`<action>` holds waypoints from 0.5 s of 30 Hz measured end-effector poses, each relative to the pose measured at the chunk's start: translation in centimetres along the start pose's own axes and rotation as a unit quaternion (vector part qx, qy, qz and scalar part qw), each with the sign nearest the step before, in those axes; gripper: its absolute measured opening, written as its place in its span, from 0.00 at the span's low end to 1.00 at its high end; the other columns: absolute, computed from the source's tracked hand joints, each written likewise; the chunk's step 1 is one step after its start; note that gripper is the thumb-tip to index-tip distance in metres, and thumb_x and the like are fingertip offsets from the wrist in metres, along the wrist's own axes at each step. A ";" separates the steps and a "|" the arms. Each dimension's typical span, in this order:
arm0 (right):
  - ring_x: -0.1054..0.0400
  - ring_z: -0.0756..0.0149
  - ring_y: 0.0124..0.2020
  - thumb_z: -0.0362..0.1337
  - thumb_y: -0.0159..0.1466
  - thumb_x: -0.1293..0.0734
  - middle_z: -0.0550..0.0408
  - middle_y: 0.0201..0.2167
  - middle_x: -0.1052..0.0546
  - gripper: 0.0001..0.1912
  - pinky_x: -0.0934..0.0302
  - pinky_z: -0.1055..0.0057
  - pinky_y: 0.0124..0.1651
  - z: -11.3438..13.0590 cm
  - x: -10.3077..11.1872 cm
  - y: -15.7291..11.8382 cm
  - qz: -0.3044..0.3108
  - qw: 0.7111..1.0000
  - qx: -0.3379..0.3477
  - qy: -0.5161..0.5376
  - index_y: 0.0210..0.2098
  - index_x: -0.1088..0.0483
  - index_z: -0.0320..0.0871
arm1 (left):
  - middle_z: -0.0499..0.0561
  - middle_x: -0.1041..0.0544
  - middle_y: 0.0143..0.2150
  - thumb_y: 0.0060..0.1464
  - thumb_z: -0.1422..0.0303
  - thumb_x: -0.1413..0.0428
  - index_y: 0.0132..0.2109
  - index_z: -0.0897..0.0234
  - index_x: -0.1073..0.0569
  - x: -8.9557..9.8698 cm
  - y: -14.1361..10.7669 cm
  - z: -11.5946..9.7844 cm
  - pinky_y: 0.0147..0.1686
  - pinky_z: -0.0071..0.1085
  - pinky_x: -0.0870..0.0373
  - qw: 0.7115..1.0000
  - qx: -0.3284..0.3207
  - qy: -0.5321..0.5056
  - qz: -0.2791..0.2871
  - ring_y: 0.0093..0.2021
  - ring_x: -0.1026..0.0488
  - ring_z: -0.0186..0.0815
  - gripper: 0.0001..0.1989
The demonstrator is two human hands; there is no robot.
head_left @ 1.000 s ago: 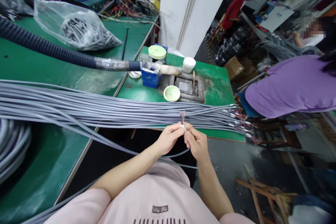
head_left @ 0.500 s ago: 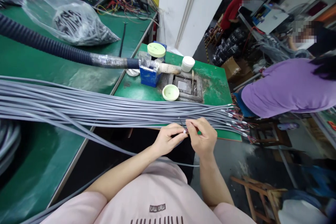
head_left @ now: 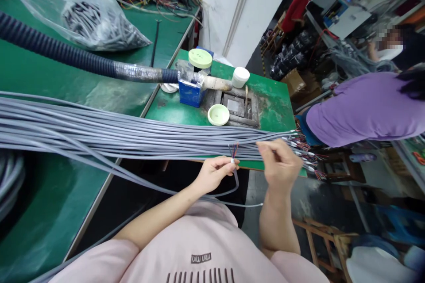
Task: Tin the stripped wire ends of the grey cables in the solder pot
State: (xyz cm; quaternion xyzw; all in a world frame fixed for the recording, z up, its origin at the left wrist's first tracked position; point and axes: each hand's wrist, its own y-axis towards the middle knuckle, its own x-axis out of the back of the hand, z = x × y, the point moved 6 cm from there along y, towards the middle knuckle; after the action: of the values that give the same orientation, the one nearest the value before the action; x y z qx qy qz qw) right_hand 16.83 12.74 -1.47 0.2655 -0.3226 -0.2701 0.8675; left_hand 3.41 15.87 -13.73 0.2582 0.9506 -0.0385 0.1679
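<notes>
My left hand (head_left: 214,174) pinches the end of a single grey multicore cable (head_left: 236,181). Thin coloured wires (head_left: 233,151) fan upward from its tip, just above a small white band (head_left: 232,160). The cable drops from my fingers in a loop below the table edge. My right hand (head_left: 279,163) hangs open over a long bundle of grey cables (head_left: 133,135), holding nothing, its fingers near the bundle's far ends. Those ends (head_left: 300,146) carry stripped, coloured wires with pale tips.
A green workbench (head_left: 272,106) holds a metal pot set in a frame (head_left: 235,107), a blue tin (head_left: 191,93), lids and a white jar (head_left: 241,77). A dark corrugated hose (head_left: 66,56) crosses behind. A co-worker's purple shirt (head_left: 365,108) is at right.
My right hand has let go of the cable tip and moved right, over the bundle. The coloured wires now show clearly above my left hand. The view has shifted slightly.
</notes>
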 end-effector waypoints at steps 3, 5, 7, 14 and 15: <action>0.38 0.71 0.23 0.36 0.60 0.32 0.60 0.21 0.31 0.04 0.42 0.70 0.30 0.2 -2.5 -1.2 0.120 0.990 0.022 -0.077 0.30 0.26 0.42 | 0.50 0.24 0.25 0.50 0.58 0.39 0.31 0.68 0.21 0.0 0.4 -0.5 0.27 0.24 0.29 1.000 -0.007 -0.020 -0.005 0.25 0.30 0.28 0.15; 0.38 0.71 0.23 0.38 0.59 0.31 0.60 0.20 0.32 0.06 0.42 0.69 0.30 0.5 -3.5 -1.8 0.123 0.984 0.046 -0.123 0.31 0.26 0.41 | 0.50 0.25 0.24 0.50 0.58 0.39 0.28 0.67 0.21 0.0 0.5 -0.9 0.27 0.24 0.29 0.999 -0.022 -0.024 -0.001 0.25 0.31 0.28 0.15; 0.38 0.71 0.24 0.37 0.60 0.32 0.59 0.21 0.30 0.05 0.42 0.70 0.31 0.9 -4.0 -2.1 0.108 0.983 0.064 -0.138 0.30 0.27 0.41 | 0.49 0.25 0.25 0.50 0.59 0.39 0.30 0.67 0.21 -0.1 0.5 -0.9 0.27 0.24 0.29 0.999 -0.026 -0.025 0.001 0.25 0.31 0.28 0.14; 0.37 0.71 0.23 0.32 0.61 0.34 0.60 0.20 0.29 0.06 0.42 0.70 0.30 1.2 -3.5 -2.4 0.073 0.993 0.058 -0.073 0.27 0.30 0.44 | 0.49 0.24 0.25 0.47 0.58 0.37 0.30 0.67 0.20 0.0 0.6 -0.3 0.27 0.25 0.28 0.998 0.013 -0.058 -0.004 0.25 0.30 0.28 0.14; 0.37 0.71 0.24 0.31 0.61 0.34 0.59 0.21 0.28 0.05 0.41 0.69 0.31 1.1 -3.3 -2.5 0.073 0.993 0.065 -0.066 0.28 0.30 0.44 | 0.49 0.24 0.24 0.46 0.58 0.36 0.30 0.67 0.20 0.1 0.6 -0.2 0.28 0.25 0.27 0.997 0.027 -0.075 -0.008 0.25 0.29 0.28 0.15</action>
State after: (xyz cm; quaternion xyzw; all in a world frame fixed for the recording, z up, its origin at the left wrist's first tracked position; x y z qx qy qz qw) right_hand 13.15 12.78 -3.67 0.2785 -0.4144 -0.2015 0.8427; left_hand 3.56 16.51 -13.61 0.2517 0.9359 -0.0846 0.2317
